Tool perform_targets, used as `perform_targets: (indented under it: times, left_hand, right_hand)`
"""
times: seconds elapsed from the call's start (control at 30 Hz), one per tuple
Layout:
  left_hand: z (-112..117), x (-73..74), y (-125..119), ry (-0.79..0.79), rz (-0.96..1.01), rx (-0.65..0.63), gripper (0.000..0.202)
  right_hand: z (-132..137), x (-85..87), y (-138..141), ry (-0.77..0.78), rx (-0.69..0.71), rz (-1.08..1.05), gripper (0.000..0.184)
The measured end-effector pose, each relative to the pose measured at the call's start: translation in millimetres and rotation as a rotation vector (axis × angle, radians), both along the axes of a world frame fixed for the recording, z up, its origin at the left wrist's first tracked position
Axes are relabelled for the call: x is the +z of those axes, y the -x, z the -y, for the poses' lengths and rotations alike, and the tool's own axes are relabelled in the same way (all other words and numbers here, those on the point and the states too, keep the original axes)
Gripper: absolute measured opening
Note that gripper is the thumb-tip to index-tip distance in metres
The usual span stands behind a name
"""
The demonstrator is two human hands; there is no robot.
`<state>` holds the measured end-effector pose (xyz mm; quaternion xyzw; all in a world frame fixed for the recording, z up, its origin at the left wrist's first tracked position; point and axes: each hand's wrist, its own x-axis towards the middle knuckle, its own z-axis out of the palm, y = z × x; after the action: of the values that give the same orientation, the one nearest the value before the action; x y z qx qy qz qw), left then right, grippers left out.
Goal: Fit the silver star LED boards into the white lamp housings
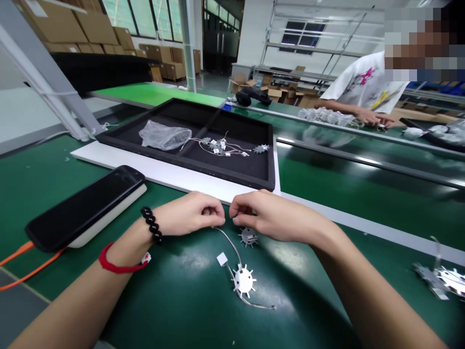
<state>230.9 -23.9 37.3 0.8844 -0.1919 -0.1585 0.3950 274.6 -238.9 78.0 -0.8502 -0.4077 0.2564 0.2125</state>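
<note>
My left hand (194, 213) is closed in a pinch, thumb against the curled fingers. A thin pale cable (229, 241) runs up to its thumb from a spiky silver metal disc (244, 280) on the green table; whether the pinch grips its end is hidden. My right hand (271, 215) is pinched too, its fingertips a small gap from the left ones. What it holds, if anything, cannot be made out. Just below the right fingers lies a second spiky disc (249, 237). A small white square tag (222, 259) sits on a lead of the nearer disc.
Behind my hands, a black tray (250, 181) on a white board holds a plastic bag (163, 135) and several wired discs (218, 145). A phone-like device (87, 206) with orange cables lies left. More metal parts (441, 278) are at right. Across the table, a person (363, 92) handles parts.
</note>
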Motion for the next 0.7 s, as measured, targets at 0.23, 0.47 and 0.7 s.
perform_targets:
  times: [0.23,0.47,0.7]
  left_hand:
    - [15.9,-8.5,9.4,-0.148,-0.048,-0.292,0.022]
    - [15.9,-8.9,9.4,-0.190,-0.023,-0.289,0.007]
    - [13.8,-0.1,12.7,-0.185,-0.028,-0.372,0.009]
  right_hand:
    - [2.6,14.6,7.4,0.071,-0.008,0.030,0.010]
    - [8.0,12.8,2.9,0.004,-0.023,0.079,0.014]
    - [14.4,20.1,-2.3,-0.039,-0.052,0.093,0.017]
